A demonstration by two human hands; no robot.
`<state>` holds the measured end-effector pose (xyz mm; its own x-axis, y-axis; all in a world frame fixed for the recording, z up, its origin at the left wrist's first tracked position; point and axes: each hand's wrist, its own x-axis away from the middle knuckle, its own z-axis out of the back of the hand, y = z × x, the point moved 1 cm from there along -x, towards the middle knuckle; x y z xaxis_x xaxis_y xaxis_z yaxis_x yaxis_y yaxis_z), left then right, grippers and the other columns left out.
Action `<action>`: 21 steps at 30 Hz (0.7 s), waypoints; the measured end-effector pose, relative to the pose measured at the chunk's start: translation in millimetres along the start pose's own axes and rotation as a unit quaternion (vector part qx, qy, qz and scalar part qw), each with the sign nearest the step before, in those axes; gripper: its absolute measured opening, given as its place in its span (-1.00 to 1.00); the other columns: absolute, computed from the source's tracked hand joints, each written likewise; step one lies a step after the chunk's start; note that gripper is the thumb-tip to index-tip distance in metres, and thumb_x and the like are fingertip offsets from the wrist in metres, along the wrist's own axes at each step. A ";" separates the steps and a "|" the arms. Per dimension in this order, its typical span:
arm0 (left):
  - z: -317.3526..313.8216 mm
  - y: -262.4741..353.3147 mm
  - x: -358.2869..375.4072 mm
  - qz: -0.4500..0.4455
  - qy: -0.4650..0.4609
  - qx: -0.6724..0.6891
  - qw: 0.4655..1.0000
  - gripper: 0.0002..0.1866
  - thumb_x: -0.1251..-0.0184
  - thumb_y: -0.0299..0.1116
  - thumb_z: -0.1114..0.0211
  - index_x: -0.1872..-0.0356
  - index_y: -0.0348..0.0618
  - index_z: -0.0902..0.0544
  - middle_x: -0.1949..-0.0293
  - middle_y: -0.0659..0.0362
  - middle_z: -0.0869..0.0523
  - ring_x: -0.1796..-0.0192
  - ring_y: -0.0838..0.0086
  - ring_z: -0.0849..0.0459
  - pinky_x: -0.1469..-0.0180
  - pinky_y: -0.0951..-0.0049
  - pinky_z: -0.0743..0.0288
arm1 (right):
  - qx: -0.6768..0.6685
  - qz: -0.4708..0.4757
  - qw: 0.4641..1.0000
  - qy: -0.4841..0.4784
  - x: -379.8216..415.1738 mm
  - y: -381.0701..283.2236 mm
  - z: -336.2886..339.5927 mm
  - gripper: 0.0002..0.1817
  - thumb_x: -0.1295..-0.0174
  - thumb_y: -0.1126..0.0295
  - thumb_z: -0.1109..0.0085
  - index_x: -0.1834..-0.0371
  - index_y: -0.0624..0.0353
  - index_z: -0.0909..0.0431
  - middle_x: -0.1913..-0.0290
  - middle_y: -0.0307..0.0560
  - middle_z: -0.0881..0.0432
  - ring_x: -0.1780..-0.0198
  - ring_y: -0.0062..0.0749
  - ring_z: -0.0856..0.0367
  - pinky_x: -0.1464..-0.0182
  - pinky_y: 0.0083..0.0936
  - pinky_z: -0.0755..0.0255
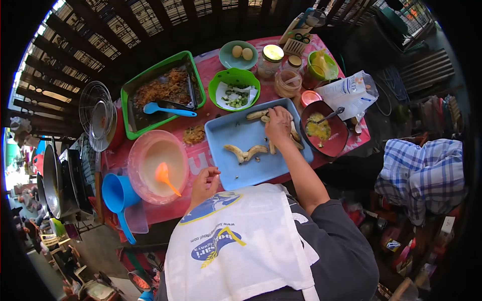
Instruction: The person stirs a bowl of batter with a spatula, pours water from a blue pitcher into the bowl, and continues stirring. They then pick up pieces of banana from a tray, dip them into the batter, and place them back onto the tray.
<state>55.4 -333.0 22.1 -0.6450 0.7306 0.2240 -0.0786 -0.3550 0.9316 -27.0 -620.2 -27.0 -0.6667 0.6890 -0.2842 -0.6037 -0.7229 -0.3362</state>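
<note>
I see my right hand (279,126) resting palm down on banana pieces (271,116) at the far right of the blue tray (228,131). 2 more pieces (246,152) lie mid-tray. My left hand (205,181) hovers loosely curled at the tray's near left corner, holding nothing I can make out. Left of it sits a pink bowl (135,160) with an orange spoon (164,176); right of the tray, a dark red bowl (341,135).

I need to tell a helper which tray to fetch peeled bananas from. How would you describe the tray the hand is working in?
On the pink-covered table, find the flat rectangular blue tray nearest the person, right of the pink batter bowl. The right hand rests in it on peeled banana pieces. Unlike the green tray behind, it is blue and shallow.
</note>
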 end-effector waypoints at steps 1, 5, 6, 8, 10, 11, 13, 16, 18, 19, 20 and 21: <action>1.7 -0.1 -1.2 -0.005 0.003 0.000 1.000 -0.84 -0.21 -0.43 -0.13 0.21 -0.21 -0.52 0.12 0.08 -0.56 0.23 0.48 -0.58 0.21 0.52 -0.46 | -0.010 0.000 0.999 -0.044 -0.1 -6.6 8.0 -0.63 0.09 0.50 -0.04 0.11 0.20 -0.47 0.05 0.03 -0.46 -0.05 -0.08 -0.34 -0.12 -0.26 -0.20; 3.8 -2.3 -3.1 -0.005 0.007 0.001 1.000 -0.84 -0.20 -0.43 -0.14 0.21 -0.20 -0.52 0.13 0.09 -0.56 0.23 0.50 -0.58 0.23 0.53 -0.47 | -0.189 -0.076 0.967 -0.151 11.2 -24.2 26.5 -0.69 0.07 0.48 -0.04 0.18 0.18 -0.52 0.15 -0.05 -0.54 0.04 -0.12 -0.40 -0.08 -0.27 -0.22; 3.3 -2.5 -3.8 0.000 0.006 0.001 1.000 -0.84 -0.20 -0.43 -0.14 0.21 -0.20 -0.52 0.14 0.10 -0.56 0.22 0.50 -0.58 0.24 0.53 -0.47 | -0.159 -0.058 0.981 -0.097 9.7 -22.6 25.3 -0.71 0.07 0.47 -0.05 0.20 0.18 -0.53 0.18 -0.05 -0.55 0.06 -0.13 -0.41 -0.06 -0.26 -0.22; 0.9 1.2 -6.2 0.013 -0.004 0.001 1.000 -0.84 -0.19 -0.42 -0.14 0.21 -0.20 -0.52 0.15 0.11 -0.56 0.22 0.51 -0.58 0.26 0.55 -0.48 | -0.096 -0.023 0.995 0.013 6.1 -14.3 18.4 -0.74 0.06 0.45 -0.05 0.24 0.19 -0.55 0.22 -0.06 -0.56 0.09 -0.14 -0.43 -0.03 -0.26 -0.22; -0.1 1.5 -8.3 0.018 -0.018 -0.003 1.000 -0.84 -0.19 -0.42 -0.15 0.21 -0.19 -0.51 0.16 0.12 -0.56 0.22 0.51 -0.58 0.28 0.56 -0.48 | -0.038 -0.026 0.999 0.012 -2.6 -3.2 4.4 -0.73 0.05 0.43 -0.05 0.23 0.18 -0.54 0.22 -0.06 -0.56 0.10 -0.14 -0.43 -0.01 -0.25 -0.22; -0.5 -0.3 -10.0 0.016 -0.027 -0.007 0.999 -0.84 -0.19 -0.42 -0.15 0.20 -0.19 -0.51 0.16 0.13 -0.56 0.22 0.51 -0.58 0.29 0.56 -0.49 | -0.009 -0.028 0.999 0.014 -5.4 1.1 -2.5 -0.73 0.05 0.42 -0.05 0.23 0.18 -0.54 0.21 -0.06 -0.56 0.10 -0.14 -0.43 0.00 -0.25 -0.22; 0.0 0.6 -12.2 0.010 -0.032 -0.012 0.999 -0.83 -0.19 -0.42 -0.15 0.20 -0.19 -0.51 0.17 0.13 -0.56 0.24 0.51 -0.58 0.29 0.56 -0.49 | 0.012 -0.017 1.000 0.023 -7.6 -1.4 -12.3 -0.72 0.05 0.42 -0.05 0.22 0.18 -0.54 0.20 -0.06 -0.56 0.11 -0.14 -0.43 0.00 -0.25 -0.22; 1.0 1.4 -11.7 0.003 -0.021 -0.013 1.000 -0.84 -0.19 -0.43 -0.14 0.20 -0.19 -0.50 0.17 0.12 -0.56 0.25 0.49 -0.58 0.28 0.54 -0.49 | -0.032 0.015 0.999 -0.001 -7.1 -12.8 -20.0 -0.72 0.06 0.42 -0.05 0.21 0.17 -0.54 0.19 -0.07 -0.56 0.07 -0.14 -0.42 -0.03 -0.25 -0.20; -0.4 -5.1 -10.4 0.007 -0.011 -0.009 1.000 -0.84 -0.19 -0.43 -0.14 0.20 -0.19 -0.50 0.17 0.11 -0.56 0.25 0.48 -0.58 0.28 0.52 -0.49 | -0.101 0.025 0.994 -0.038 -0.1 -23.2 -19.0 -0.70 0.07 0.43 -0.05 0.20 0.16 -0.53 0.17 -0.07 -0.55 0.03 -0.14 -0.40 -0.07 -0.24 -0.19; -0.9 -4.5 -10.4 0.009 -0.016 -0.008 1.000 -0.84 -0.19 -0.44 -0.14 0.20 -0.20 -0.50 0.16 0.10 -0.56 0.25 0.47 -0.58 0.28 0.52 -0.49 | -0.144 0.024 0.987 -0.059 5.5 -32.0 -14.8 -0.69 0.07 0.44 -0.05 0.19 0.16 -0.53 0.14 -0.06 -0.54 0.01 -0.15 -0.40 -0.09 -0.24 -0.18; -0.4 -2.4 -10.3 0.012 -0.020 -0.007 1.000 -0.84 -0.19 -0.44 -0.14 0.20 -0.20 -0.50 0.16 0.09 -0.56 0.25 0.47 -0.58 0.27 0.52 -0.48 | -0.188 0.024 0.979 -0.080 9.6 -37.3 -10.2 -0.69 0.07 0.44 -0.05 0.18 0.15 -0.52 0.12 -0.05 -0.54 -0.01 -0.15 -0.39 -0.11 -0.23 -0.17; 0.3 -0.8 -9.7 0.014 -0.022 -0.006 1.000 -0.84 -0.19 -0.44 -0.14 0.20 -0.20 -0.50 0.15 0.09 -0.55 0.24 0.46 -0.58 0.27 0.51 -0.48 | -0.150 0.009 0.987 -0.049 12.2 -37.6 -4.5 -0.68 0.07 0.44 -0.05 0.16 0.16 -0.52 0.10 -0.03 -0.53 -0.02 -0.16 -0.40 -0.12 -0.24 -0.16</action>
<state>61.9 -339.6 19.3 -0.6125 0.7456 0.2625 -0.0708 -0.3825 0.9212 -10.4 -584.4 -21.8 -0.7246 0.6569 -0.2085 -0.4442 -0.6765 -0.5874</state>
